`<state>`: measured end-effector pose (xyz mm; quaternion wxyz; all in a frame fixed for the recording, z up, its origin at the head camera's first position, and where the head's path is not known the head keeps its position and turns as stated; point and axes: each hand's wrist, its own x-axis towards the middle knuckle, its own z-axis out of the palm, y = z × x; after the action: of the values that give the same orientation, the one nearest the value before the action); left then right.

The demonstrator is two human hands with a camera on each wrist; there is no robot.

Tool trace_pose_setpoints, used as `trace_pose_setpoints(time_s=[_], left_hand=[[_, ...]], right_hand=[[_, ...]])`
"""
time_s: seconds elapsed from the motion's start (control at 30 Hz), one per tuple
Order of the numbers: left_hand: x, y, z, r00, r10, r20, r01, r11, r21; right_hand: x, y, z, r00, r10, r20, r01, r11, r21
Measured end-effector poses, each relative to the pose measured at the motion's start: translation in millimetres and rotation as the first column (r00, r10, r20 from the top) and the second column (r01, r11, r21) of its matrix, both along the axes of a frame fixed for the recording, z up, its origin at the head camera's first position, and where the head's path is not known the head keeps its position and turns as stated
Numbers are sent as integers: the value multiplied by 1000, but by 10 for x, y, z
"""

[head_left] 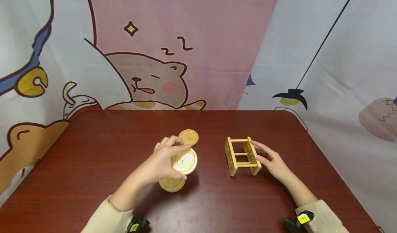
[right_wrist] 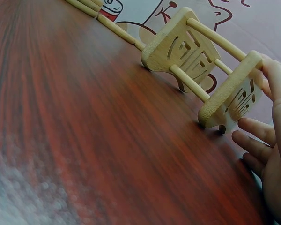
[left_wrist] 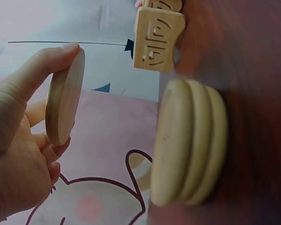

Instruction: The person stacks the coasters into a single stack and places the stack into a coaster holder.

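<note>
Head view: dark red surface (head_left: 217, 202), all pieces on or above it.
Rack (head_left: 240, 154): standing on the surface, two cut-out panels joined by rods.
Left hand (head_left: 162, 160): thumb and fingers pinching a raised disc (head_left: 186, 161) by its rim.
Right hand (head_left: 273, 160): fingers apart, touching the rack's right panel, not wrapped round it.
Stack (head_left: 171, 185): beneath the left hand; left wrist view shows three layers.
Lone disc (head_left: 189, 136): beyond the raised one.
Raised disc: carrying step, I judge; next move calls for firm pinch, steady rack.
</note>
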<state>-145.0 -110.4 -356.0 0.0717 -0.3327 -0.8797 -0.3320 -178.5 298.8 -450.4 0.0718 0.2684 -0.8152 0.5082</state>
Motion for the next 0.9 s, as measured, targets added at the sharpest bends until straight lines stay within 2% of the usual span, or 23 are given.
trace_pose_setpoints(time_s=[0.23, 0.4, 0.9], left_hand=[[51, -127, -112, 999, 11, 39, -12, 1000, 6], [81, -190, -178, 999, 22, 38, -22, 1000, 1], [128, -307, -379, 996, 23, 81, -22, 1000, -13]], right_hand=[[0, 3, 8, 1000, -3, 6, 3, 1000, 2], [5, 5, 4, 1000, -8, -2, 8, 1000, 4], [12, 9, 13, 1000, -16, -6, 17, 999, 31]])
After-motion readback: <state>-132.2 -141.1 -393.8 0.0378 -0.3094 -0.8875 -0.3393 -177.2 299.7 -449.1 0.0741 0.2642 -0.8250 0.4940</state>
